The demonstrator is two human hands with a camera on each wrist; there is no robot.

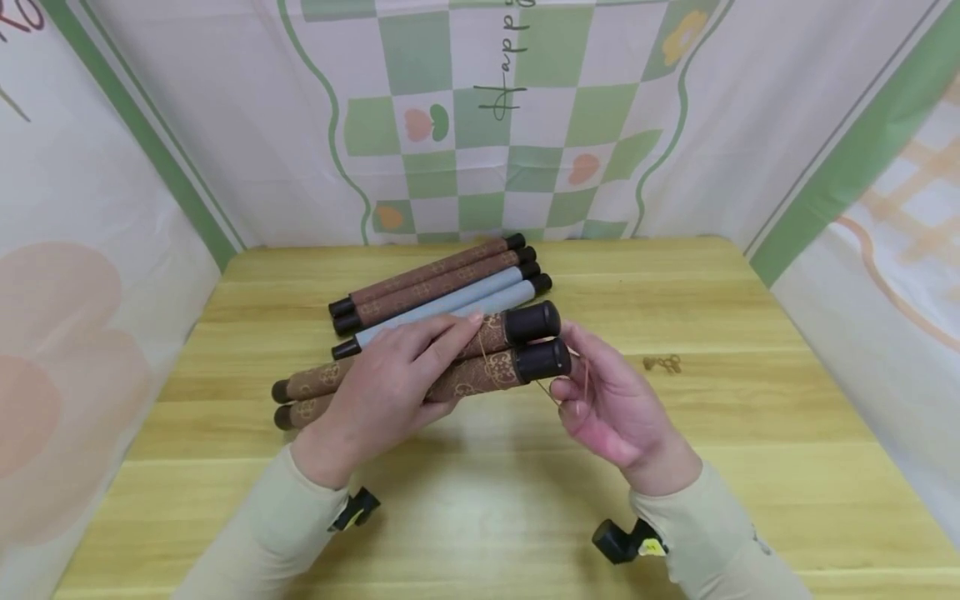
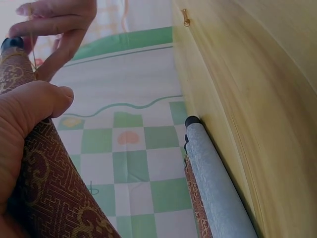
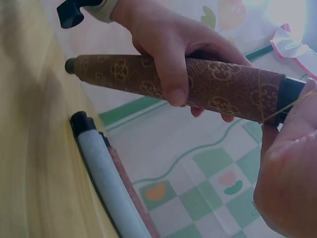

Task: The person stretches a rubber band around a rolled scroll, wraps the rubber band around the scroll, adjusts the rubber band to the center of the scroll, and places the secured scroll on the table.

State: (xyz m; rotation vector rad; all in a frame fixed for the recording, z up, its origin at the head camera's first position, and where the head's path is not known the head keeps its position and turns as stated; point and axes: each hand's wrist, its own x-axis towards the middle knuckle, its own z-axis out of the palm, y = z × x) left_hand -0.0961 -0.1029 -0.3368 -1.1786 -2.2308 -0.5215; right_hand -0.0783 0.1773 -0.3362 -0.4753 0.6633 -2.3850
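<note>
Two brown patterned scrolls (image 1: 474, 377) with black end knobs lie side by side in my left hand (image 1: 393, 379), raised above the table and tilted up to the right. The left thumb lies across the upper scroll, while the other fingers wrap underneath, partly hidden. A thin tan rubber band (image 3: 286, 107) circles the scrolls near their right end. Its loose part stretches past the black knobs to my right hand (image 1: 611, 404), whose curled fingers hold it. In the left wrist view, the right-hand fingers (image 2: 54, 25) stand around the scroll end with the band between them.
Behind the hands, two brown scrolls (image 1: 442, 279) and two light blue scrolls (image 1: 457, 304) lie in a row on the wooden table (image 1: 750, 500). Several small rubber bands (image 1: 663, 364) sit to the right. A printed cloth (image 1: 420, 50) hangs at the back.
</note>
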